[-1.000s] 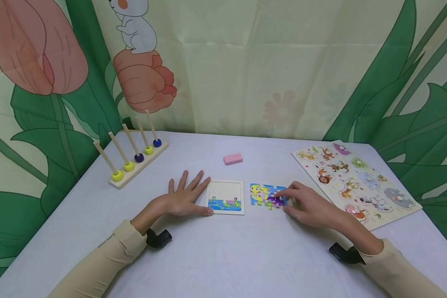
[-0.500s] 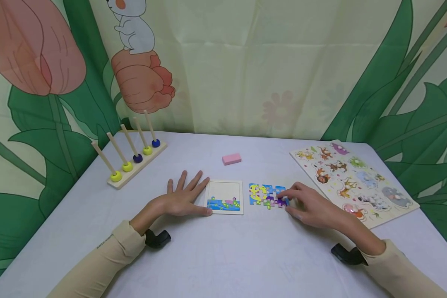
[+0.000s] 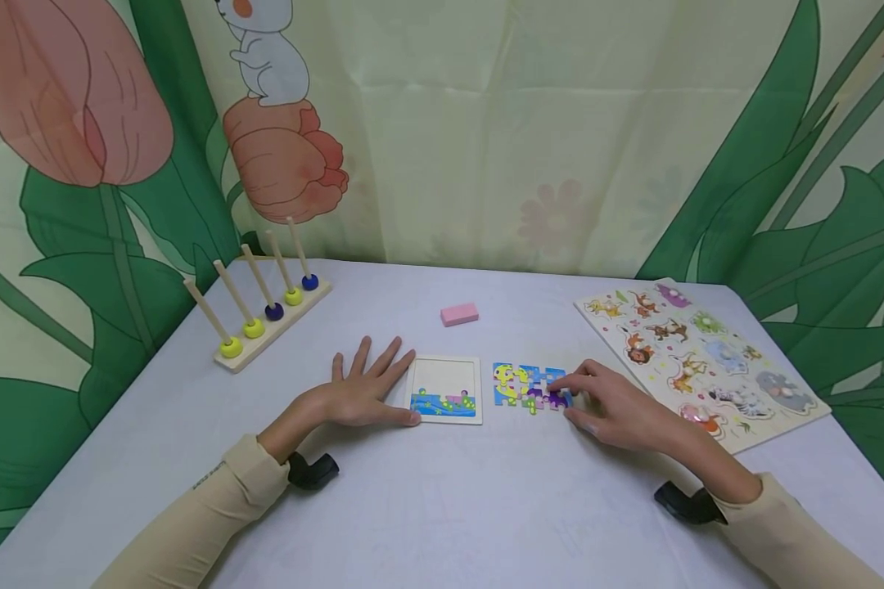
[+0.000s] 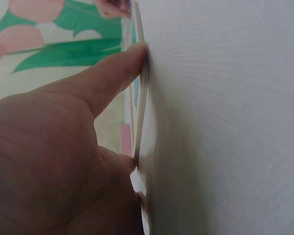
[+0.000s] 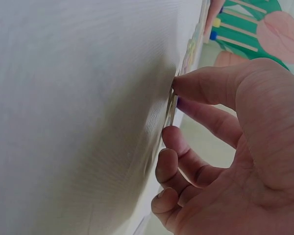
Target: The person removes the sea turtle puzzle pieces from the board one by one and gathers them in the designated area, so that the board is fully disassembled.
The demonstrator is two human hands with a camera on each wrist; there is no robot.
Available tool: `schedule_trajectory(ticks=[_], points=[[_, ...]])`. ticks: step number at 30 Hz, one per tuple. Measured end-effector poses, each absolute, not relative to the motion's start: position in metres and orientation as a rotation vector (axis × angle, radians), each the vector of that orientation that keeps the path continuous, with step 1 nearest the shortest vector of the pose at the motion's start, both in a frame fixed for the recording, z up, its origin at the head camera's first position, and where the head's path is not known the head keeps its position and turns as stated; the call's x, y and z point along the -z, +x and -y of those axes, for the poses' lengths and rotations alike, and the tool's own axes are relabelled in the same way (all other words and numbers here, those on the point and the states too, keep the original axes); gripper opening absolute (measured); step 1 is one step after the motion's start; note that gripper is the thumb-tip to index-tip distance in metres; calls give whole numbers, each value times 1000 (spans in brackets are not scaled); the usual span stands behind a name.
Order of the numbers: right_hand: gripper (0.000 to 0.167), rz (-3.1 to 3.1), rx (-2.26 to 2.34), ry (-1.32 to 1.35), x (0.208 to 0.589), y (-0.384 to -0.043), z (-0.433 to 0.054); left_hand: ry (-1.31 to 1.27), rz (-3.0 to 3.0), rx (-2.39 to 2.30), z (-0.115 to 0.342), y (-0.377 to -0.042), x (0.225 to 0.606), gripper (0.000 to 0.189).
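Note:
A small square puzzle tray (image 3: 443,359) lies flat, its bottom strip filled with blue, pink and green pieces. My left hand (image 3: 361,397) is spread beside it, thumb at the lower left corner and index finger at the upper left. In the left wrist view the thumb (image 4: 120,68) touches the tray's edge. Right of the tray, loose jigsaw pieces (image 3: 511,383) in yellow, blue and purple lie together. My right hand (image 3: 619,409) pinches a purple jigsaw piece (image 3: 557,401) at their right side between thumb and index finger. The fingers partly hide it.
A pink block (image 3: 460,315) lies behind the tray. At the back left stands a wooden peg rack (image 3: 280,331) with yellow and blue beads. An animal puzzle board (image 3: 678,348) lies at the right, close to my right hand. A printed curtain (image 3: 471,164) hangs behind the table.
Between the first frame and the second, my right hand shifts slightly right with the purple jigsaw piece, leaving a small gap beside it. My left hand stays at the tray.

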State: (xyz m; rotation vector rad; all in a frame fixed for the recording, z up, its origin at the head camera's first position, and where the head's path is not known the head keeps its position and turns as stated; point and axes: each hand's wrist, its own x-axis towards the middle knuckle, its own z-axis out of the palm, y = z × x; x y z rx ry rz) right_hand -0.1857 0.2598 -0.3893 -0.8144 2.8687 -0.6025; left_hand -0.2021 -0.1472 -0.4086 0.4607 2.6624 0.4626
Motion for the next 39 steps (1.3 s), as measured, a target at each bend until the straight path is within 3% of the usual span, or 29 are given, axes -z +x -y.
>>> schedule_trajectory(ticks=[39], points=[[39,-2809,638,-792,390,-190,-262,450,-2661,-438,147,-205,411,109]])
